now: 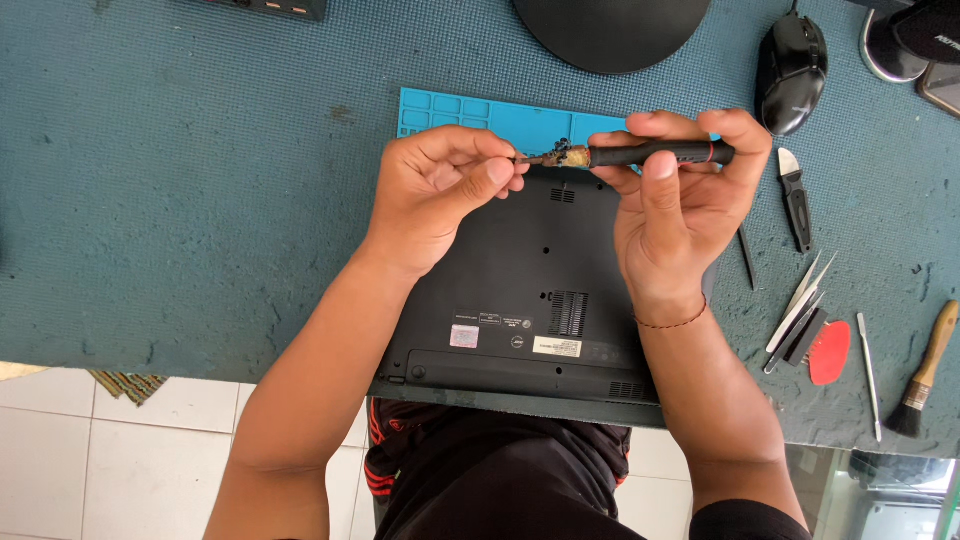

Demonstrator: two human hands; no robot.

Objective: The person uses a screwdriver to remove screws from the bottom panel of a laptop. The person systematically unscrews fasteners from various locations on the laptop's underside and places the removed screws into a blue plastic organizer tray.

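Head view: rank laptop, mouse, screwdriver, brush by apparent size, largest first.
1. Laptop, by far.
2-4. Mouse, screwdriver and brush look close; the screwdriver is held above the desk, nearer the camera, so no firm ranking.

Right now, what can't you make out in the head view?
- Screwdriver tip: hidden by left hand fingers; whether a screw is held is too small to tell.
- Laptop middle: covered by right hand.
- Mat: mostly under the laptop.
- Black disc: cut off by the top edge.
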